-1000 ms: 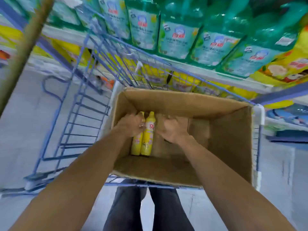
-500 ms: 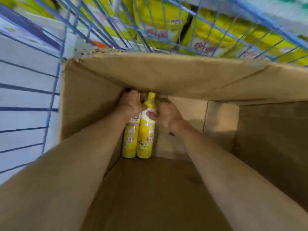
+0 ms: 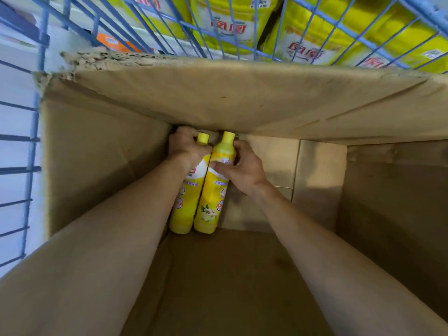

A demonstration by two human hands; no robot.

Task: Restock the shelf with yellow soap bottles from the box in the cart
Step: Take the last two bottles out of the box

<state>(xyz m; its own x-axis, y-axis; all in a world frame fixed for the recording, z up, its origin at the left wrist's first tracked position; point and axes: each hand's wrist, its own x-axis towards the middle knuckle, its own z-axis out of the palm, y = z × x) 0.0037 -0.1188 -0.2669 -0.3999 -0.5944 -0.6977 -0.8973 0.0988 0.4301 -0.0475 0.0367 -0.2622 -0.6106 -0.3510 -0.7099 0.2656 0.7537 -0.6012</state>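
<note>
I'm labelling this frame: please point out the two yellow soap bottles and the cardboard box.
left soap bottle (image 3: 182,220): head view, on its lower body.
right soap bottle (image 3: 210,202): head view, on the label on its body.
cardboard box (image 3: 218,100): head view, on its far wall.

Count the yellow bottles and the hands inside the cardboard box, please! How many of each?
Yellow soap bottles: 2 (left bottle, right bottle)
Hands: 2 (left hand, right hand)
Total: 4

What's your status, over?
Left hand grips left yellow plastic soap bottle; right hand grips right yellow plastic soap bottle. Both inside brown cardboard box. No obstruction seen.
</note>
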